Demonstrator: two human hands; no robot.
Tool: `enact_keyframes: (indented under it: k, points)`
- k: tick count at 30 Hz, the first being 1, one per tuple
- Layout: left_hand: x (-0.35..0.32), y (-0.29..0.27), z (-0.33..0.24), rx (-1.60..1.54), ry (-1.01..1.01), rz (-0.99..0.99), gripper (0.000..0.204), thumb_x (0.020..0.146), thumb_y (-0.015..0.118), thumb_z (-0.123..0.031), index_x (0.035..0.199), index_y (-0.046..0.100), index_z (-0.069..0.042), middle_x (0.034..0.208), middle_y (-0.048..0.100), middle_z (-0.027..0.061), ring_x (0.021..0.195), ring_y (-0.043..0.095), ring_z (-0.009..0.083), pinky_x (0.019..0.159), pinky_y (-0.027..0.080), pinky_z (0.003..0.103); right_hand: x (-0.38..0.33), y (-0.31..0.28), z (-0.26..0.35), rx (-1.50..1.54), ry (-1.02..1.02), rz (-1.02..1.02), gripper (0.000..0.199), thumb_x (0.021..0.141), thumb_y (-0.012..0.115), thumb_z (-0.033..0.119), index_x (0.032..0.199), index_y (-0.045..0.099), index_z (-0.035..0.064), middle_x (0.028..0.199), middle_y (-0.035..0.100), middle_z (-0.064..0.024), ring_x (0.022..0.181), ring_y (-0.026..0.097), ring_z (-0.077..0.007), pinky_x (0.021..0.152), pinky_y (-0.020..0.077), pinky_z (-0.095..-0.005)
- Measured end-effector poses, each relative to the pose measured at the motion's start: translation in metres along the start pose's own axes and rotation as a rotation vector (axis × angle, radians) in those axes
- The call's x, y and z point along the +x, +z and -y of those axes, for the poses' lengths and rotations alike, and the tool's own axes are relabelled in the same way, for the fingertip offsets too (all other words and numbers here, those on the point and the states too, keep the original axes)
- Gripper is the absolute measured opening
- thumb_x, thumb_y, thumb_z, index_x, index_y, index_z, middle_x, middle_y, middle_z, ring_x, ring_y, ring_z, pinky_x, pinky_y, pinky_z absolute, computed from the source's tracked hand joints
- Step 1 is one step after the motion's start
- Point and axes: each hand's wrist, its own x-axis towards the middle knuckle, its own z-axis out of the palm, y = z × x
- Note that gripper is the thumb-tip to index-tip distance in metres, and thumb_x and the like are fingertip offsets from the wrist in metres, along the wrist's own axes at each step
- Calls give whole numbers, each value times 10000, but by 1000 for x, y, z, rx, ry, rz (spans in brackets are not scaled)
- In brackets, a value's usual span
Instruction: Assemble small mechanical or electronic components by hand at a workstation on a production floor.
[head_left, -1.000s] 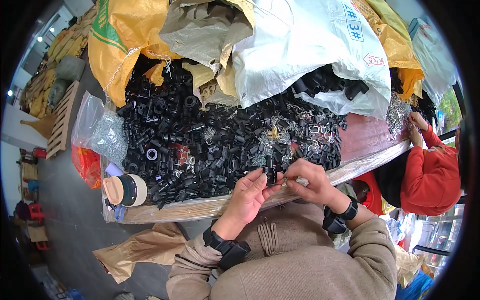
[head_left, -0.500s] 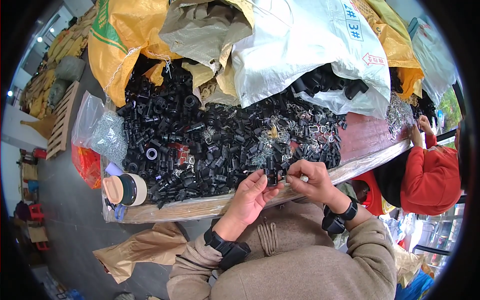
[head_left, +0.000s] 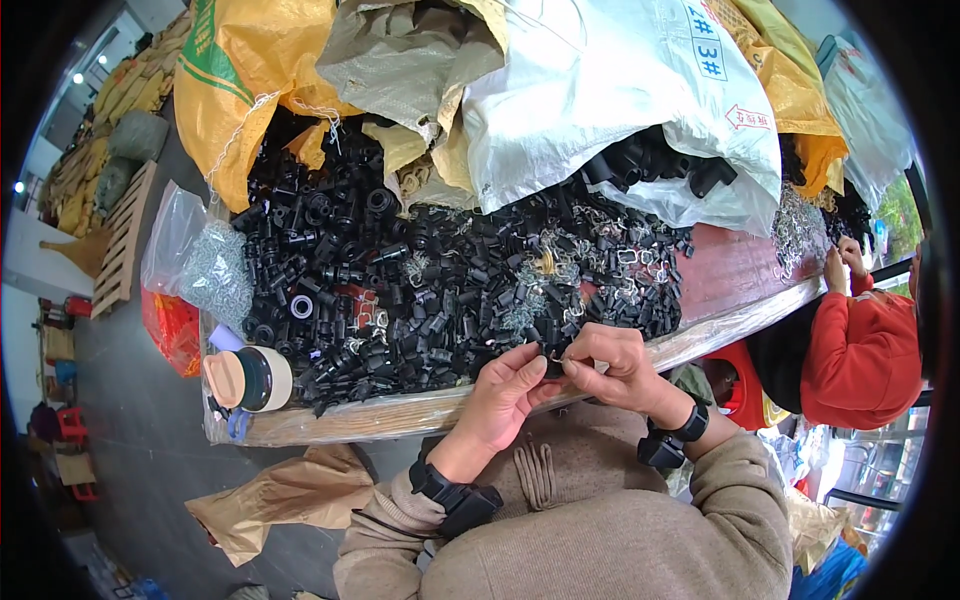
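At the table's near edge, my left hand [head_left: 503,402] is closed round a small black plastic fitting [head_left: 553,369], largely hidden by the fingers. My right hand [head_left: 622,372] meets it from the right, thumb and forefinger pinched on a tiny light metal piece [head_left: 557,360] at the fitting. The exact shape of that piece is too small to make out. Just beyond both hands spreads a heap of small black plastic parts [head_left: 430,325], with bent metal wire clips [head_left: 635,262] scattered over it.
Woven sacks [head_left: 620,90] line the far side, some spilling black parts. At the left stand a lidded cup [head_left: 268,380] and a clear bag of small metal pieces [head_left: 218,270]. A wooden edge [head_left: 340,425] borders the table. A person in red [head_left: 862,350] works at the right.
My right hand has shifted slightly left, its fingertips now against the fitting. The fitting has turned and dropped lower between my left fingers, so less of it shows.
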Motion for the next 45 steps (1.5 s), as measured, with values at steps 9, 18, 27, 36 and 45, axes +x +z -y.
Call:
enact_keyframes:
  k: [9, 18, 27, 36, 45]
  points:
    - [1, 2, -3, 34, 153, 66, 268, 811, 547, -163, 1025, 514, -5, 974, 573, 81, 912, 544, 147, 803, 433, 268, -5, -4, -10, 1, 141, -17, 71, 729, 562, 47, 698, 516, 4, 599, 493, -63, 501, 473, -149, 457, 369, -252]
    - [5, -7, 2, 68, 174, 84, 331, 790, 571, -179, 1036, 495, 27, 1022, 551, 130, 974, 523, 202, 887, 392, 325, -8, 6, -21, 327, 359, 79, 148, 814, 541, 129, 733, 492, 17, 613, 453, 27, 519, 389, -28, 451, 314, -190]
    - [3, -5, 1, 23, 168, 70, 304, 802, 554, -182, 1032, 503, 11, 1010, 558, 114, 953, 532, 194, 856, 416, 309, -6, -2, -10, 465, 524, 75, 112, 831, 521, 127, 804, 498, 20, 646, 469, 38, 575, 386, -11, 490, 326, -170]
    - [-2, -1, -1, 18, 35, 49, 258, 828, 518, -172, 1024, 507, -6, 929, 583, 92, 795, 595, 180, 674, 491, 236, 1, 0, -2, 67, -47, -71, 62, 753, 590, 51, 746, 541, 14, 664, 522, -23, 589, 478, -107, 510, 378, -227]
    - [-3, -3, 3, 8, 7, 8, 276, 813, 544, -155, 1041, 506, -4, 913, 587, 88, 794, 596, 172, 684, 485, 224, -2, 6, 6, -75, -65, -63, 87, 687, 616, 3, 739, 549, 21, 678, 504, -57, 599, 501, -176, 520, 401, -261]
